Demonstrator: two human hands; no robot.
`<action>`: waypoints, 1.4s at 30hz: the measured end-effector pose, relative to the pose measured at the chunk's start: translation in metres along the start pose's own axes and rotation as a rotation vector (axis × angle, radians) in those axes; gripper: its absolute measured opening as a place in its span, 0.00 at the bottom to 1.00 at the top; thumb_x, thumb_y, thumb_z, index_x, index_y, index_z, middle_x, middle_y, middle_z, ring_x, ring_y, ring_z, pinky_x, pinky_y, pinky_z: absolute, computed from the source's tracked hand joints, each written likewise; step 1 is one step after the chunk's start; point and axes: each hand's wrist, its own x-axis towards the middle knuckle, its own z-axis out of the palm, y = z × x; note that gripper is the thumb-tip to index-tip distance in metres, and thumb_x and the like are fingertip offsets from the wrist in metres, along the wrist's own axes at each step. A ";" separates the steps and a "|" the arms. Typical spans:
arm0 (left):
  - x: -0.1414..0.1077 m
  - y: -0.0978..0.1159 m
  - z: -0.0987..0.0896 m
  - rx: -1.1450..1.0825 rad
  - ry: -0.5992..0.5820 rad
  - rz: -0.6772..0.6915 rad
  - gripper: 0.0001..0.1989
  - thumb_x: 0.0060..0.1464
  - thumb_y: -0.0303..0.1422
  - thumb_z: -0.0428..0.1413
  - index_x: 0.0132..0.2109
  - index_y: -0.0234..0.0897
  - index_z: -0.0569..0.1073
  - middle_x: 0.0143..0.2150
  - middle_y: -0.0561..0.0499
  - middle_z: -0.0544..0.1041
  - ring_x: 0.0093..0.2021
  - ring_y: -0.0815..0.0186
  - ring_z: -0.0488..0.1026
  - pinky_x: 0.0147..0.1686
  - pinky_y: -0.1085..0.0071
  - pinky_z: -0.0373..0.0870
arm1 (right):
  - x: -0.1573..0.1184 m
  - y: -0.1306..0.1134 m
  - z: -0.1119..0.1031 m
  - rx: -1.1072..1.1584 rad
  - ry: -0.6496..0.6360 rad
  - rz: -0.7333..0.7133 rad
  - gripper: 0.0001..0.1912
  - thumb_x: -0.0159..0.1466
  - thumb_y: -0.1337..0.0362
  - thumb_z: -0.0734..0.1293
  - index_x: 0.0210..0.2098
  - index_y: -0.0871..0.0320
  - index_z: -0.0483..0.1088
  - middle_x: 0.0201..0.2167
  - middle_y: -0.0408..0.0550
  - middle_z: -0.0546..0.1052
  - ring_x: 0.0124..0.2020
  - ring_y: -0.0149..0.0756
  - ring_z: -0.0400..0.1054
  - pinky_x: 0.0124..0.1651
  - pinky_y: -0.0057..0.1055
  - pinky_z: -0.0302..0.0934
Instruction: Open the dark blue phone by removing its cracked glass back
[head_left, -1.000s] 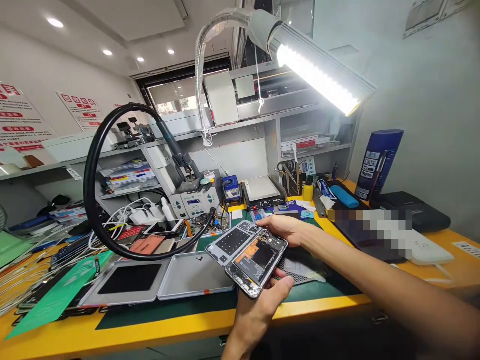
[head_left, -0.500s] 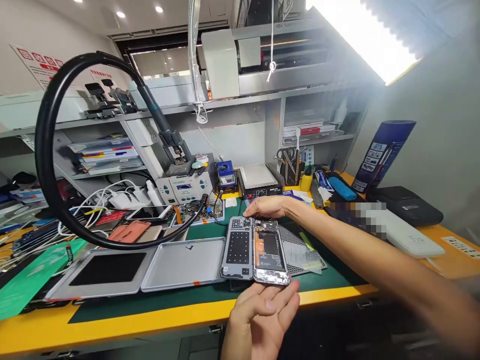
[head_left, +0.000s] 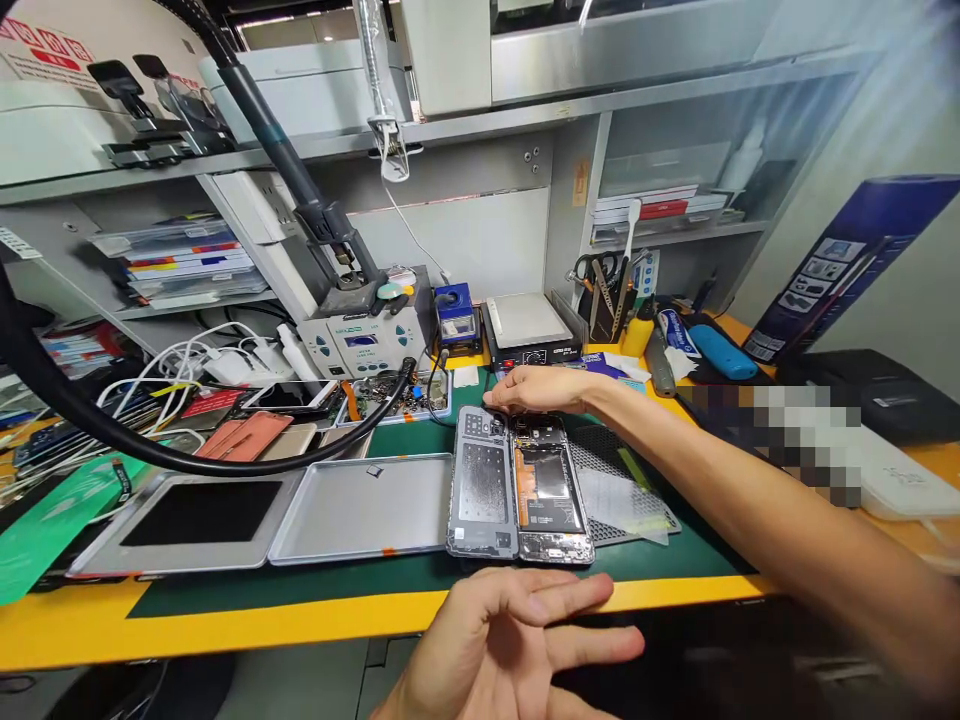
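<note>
Head view puts the left hand (head_left: 499,635) nearest to us, palm turned up, with its fingers loosely spread and nothing in its grasp; its fingers lie just this side of the phone. Below them we see the yellow table edge (head_left: 315,627), and then the green mat (head_left: 330,588).

On that mat we find the opened phone (head_left: 551,490), its inside facing up, with an orange ribbon and dark battery visible. Its back cover (head_left: 484,480) lies alongside to the left, inner face up. Left of the cover we see a shallow pale tray (head_left: 360,520) holding one small dark piece, then a dark-screened panel (head_left: 199,512). To the phone's right lies a perforated sheet (head_left: 598,448), partly under a clear film.

At the far end of the cover we see the right hand (head_left: 544,388), reaching across from the right, fingers curled together by the cover's top corner; we cannot tell whether they pinch it or merely touch it.

Farther back we make out a parts tray (head_left: 436,400), a grey control box (head_left: 367,342), a blue device (head_left: 456,322) and a yellow bottle (head_left: 638,333). Farthest of all, papers (head_left: 645,208) sit on the shelf (head_left: 697,237).
</note>
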 end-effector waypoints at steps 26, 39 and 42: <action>-0.003 0.123 -0.036 1.102 0.774 0.392 0.11 0.52 0.38 0.62 0.29 0.37 0.71 0.16 0.59 0.65 0.16 0.74 0.57 0.18 0.75 0.49 | -0.007 0.005 0.008 0.383 0.031 -0.044 0.21 0.74 0.56 0.57 0.36 0.59 0.77 0.35 0.52 0.81 0.37 0.39 0.75 0.47 0.37 0.69; -0.047 0.110 -0.044 0.845 0.847 0.583 0.14 0.51 0.42 0.66 0.35 0.38 0.73 0.24 0.57 0.73 0.19 0.71 0.69 0.19 0.76 0.66 | -0.014 -0.016 0.023 0.299 0.163 -0.046 0.23 0.75 0.55 0.56 0.42 0.66 0.76 0.37 0.58 0.82 0.36 0.42 0.77 0.47 0.40 0.71; -0.051 0.107 -0.045 0.787 0.876 0.633 0.16 0.49 0.42 0.67 0.36 0.36 0.74 0.25 0.56 0.74 0.20 0.71 0.69 0.20 0.76 0.67 | -0.017 -0.024 0.019 0.279 0.225 -0.085 0.22 0.75 0.58 0.55 0.44 0.66 0.75 0.40 0.58 0.81 0.39 0.40 0.77 0.48 0.38 0.71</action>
